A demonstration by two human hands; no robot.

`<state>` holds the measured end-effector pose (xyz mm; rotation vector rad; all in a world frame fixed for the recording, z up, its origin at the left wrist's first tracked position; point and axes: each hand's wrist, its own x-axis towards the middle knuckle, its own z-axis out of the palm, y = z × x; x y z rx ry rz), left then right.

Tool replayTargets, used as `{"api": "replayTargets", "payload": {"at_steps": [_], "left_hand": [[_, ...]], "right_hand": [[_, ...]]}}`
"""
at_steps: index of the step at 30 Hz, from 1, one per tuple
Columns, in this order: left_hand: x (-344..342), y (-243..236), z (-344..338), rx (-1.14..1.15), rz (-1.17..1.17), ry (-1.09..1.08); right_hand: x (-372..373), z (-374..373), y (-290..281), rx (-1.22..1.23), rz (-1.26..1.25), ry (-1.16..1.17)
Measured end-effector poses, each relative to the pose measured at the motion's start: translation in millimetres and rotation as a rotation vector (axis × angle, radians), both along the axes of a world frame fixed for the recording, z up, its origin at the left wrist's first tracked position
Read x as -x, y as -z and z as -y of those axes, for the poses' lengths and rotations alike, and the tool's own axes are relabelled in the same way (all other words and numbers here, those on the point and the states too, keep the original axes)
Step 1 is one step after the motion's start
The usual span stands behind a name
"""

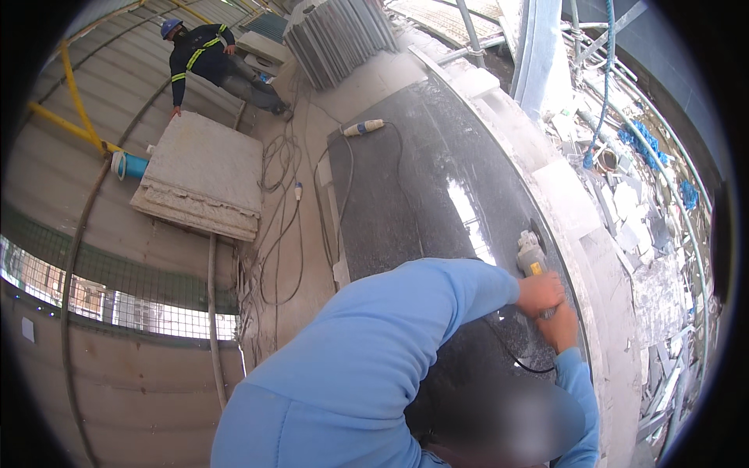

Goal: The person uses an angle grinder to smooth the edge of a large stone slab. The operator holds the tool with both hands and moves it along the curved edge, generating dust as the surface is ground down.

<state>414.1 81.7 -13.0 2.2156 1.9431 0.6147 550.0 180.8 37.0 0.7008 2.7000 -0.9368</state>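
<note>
Both my blue-sleeved arms come in from below and meet over the right edge of a polished dark stone slab. My left hand is closed round the body of a pale angle grinder. Just behind it, my right hand grips the tool's rear end. The grinder's head points away from me, close to the slab's right edge; its disc is hard to make out. A black cord loops over the slab beside my right hand. A blurred patch hides what lies between my arms at the bottom.
A cable connector lies on the slab's far left corner. Loose cables snake along the floor leftward, beside stacked pale slabs. A person in a blue helmet stands behind these. Grey panels stand far off; rubble and poles lie right.
</note>
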Motion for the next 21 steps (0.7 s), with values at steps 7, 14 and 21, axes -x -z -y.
{"api": "replayTargets", "payload": {"at_steps": [7, 14, 21], "left_hand": [[-26.5, -10.0, -3.5, -0.012, 0.034, 0.02], [-27.0, 10.5, -13.3, -0.169, 0.059, 0.004], [-7.1, 0.3, -14.5, 0.066, 0.039, 0.026]], "right_hand": [[-27.9, -2.2, -3.8, 0.021, 0.06, 0.035], [-32.0, -11.1, 14.5, 0.001, -0.028, 0.016], [-17.9, -14.0, 8.0, 0.029, 0.038, 0.002]]}}
